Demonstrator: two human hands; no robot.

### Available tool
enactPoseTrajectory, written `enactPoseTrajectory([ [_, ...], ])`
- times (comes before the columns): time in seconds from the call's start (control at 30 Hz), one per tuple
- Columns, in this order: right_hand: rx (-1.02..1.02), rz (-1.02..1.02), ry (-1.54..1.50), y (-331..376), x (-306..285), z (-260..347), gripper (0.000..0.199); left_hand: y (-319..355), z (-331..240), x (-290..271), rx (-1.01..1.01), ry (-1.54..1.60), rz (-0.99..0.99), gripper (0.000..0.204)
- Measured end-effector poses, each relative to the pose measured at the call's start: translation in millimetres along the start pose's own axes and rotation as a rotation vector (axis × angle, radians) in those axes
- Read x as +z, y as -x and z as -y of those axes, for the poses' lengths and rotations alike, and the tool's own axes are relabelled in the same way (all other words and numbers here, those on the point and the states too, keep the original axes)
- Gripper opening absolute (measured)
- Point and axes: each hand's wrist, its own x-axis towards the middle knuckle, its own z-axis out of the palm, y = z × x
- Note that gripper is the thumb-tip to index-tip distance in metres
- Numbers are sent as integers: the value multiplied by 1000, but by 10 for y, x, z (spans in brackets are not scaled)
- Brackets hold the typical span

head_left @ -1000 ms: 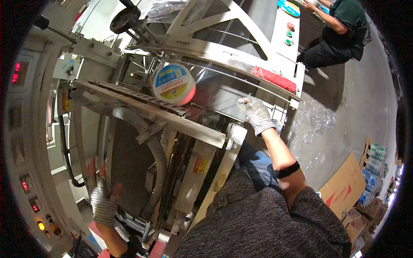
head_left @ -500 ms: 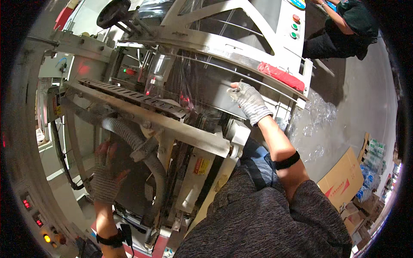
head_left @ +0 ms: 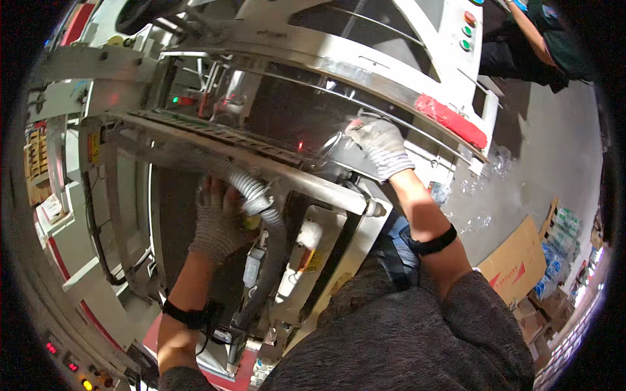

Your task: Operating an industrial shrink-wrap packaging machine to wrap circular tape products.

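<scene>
My right hand (head_left: 379, 144), in a light knit glove with bare fingertips, is over the dark gap behind the machine's front bar (head_left: 306, 182). Its fingers are curled together on what looks like a shiny strip of clear plastic film (head_left: 332, 141); the exact grip is partly hidden. On the near side of that bar, my left hand (head_left: 220, 220), gloved in grey knit, is raised with fingers stretched out. Its thumb side lies against a grey corrugated hose (head_left: 245, 187), and nothing shows in the palm. A slotted metal rail (head_left: 215, 133) runs along behind the bar.
A white machine frame (head_left: 365, 55) spans the far side, with red wrapping (head_left: 450, 122) on its edge and push buttons (head_left: 467, 30) above. A co-worker (head_left: 528, 49) is at the upper right. Cardboard (head_left: 515, 260) and crumpled film lie on the floor to the right.
My left hand has moved up and right, from the open space beside the hose to against it. My right hand stays over the gap, its fingers more curled. The view has shifted slightly.
</scene>
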Motion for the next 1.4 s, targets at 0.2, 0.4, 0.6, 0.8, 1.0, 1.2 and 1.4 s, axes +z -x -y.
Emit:
enactPoseTrajectory([
  [0.2,186,248,-40,-79,19,54,24,-17,119,171,158,-14,-303,106],
  [0.4,174,37,-48,41,596,-151,22,-95,64,214,118,14,-299,103],
  [0.6,208,49,35,26,519,-121,22,495,-137,-71,9,17,-255,92],
  [0.8,410,302,-277,-51,-262,35,29,1780,705,334,-90,-289,-28,92],
  [1.0,622,-43,-1006,505,-281,-98,36,2434,759,163,-336,-108,-184,86],
  [1.2,472,-29,-728,1111,-134,-12,21,2596,-413,-689,-427,440,-693,63],
  [1.4,362,-6,-547,1392,-465,189,20,2704,-1307,-1045,-160,146,-832,55],
])
